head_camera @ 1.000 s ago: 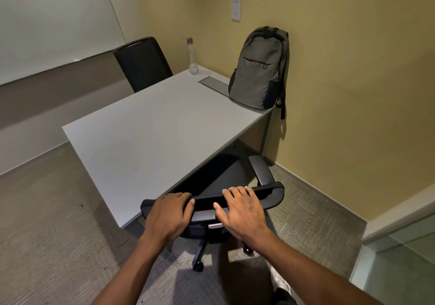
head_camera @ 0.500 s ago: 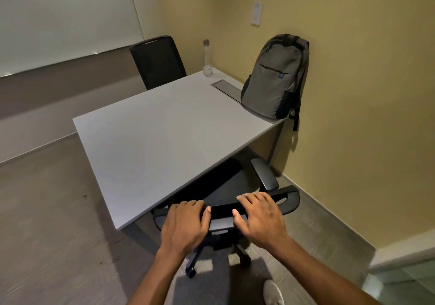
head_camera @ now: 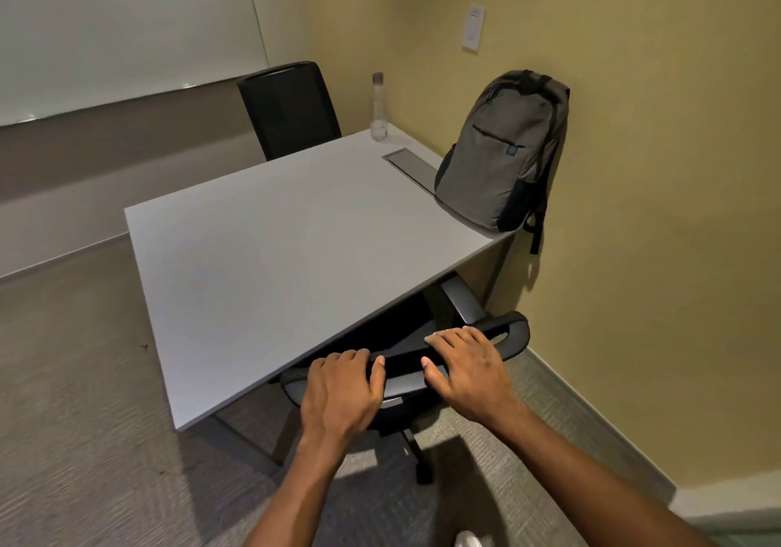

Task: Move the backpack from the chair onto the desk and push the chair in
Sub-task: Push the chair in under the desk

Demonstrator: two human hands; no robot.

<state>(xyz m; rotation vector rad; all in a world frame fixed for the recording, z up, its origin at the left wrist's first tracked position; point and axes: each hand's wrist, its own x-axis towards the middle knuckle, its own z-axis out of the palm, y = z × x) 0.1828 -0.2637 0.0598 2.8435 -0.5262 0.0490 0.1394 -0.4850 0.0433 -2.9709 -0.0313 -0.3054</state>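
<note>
A grey backpack [head_camera: 503,157] stands upright on the far right corner of the white desk [head_camera: 270,259], leaning against the yellow wall, one strap hanging over the desk edge. A black office chair [head_camera: 513,329] sits at the desk's near edge, its seat mostly hidden under the desktop. My left hand [head_camera: 342,390] and my right hand [head_camera: 467,371] both rest on the top of the chair's backrest, fingers curled over its rim.
A second black chair [head_camera: 291,109] stands at the desk's far side. A clear water bottle [head_camera: 379,107] and a recessed cable tray [head_camera: 412,164] are near the backpack. The yellow wall runs close along the right; grey carpet [head_camera: 72,419] lies to the left.
The chair has rolled forward, further under the desk, with both hands still on its backrest. The view has moved closer to the desk.
</note>
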